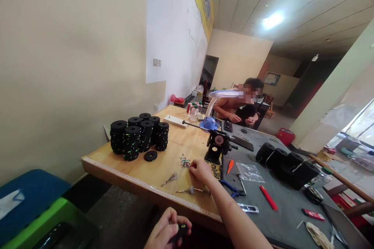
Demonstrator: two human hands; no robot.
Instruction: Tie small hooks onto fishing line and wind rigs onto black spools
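My left hand (169,228) is below the table's front edge, its fingers wrapped round a small black piece (179,232) with yellow-green marks. Most of that piece is hidden by the fingers. My right hand (201,170) rests on the wooden table beside a small pile of multicoloured beads (184,161). Its fingertips are pinched together at the pile's edge, and what lies between them is too small to see. Small dark and yellowish parts (215,169) lie just right of that hand. Thin bundles of bristle-like pieces (170,179) lie in front of it.
Stacked black foam spools (131,140) stand at left, with a single foam disc (150,156) nearby. A black winding device (217,144) stands behind my right hand. Blue-handled pliers (232,189), an orange tool (230,166) and a red tool (268,197) lie on the grey mat. Another person (233,111) sits opposite.
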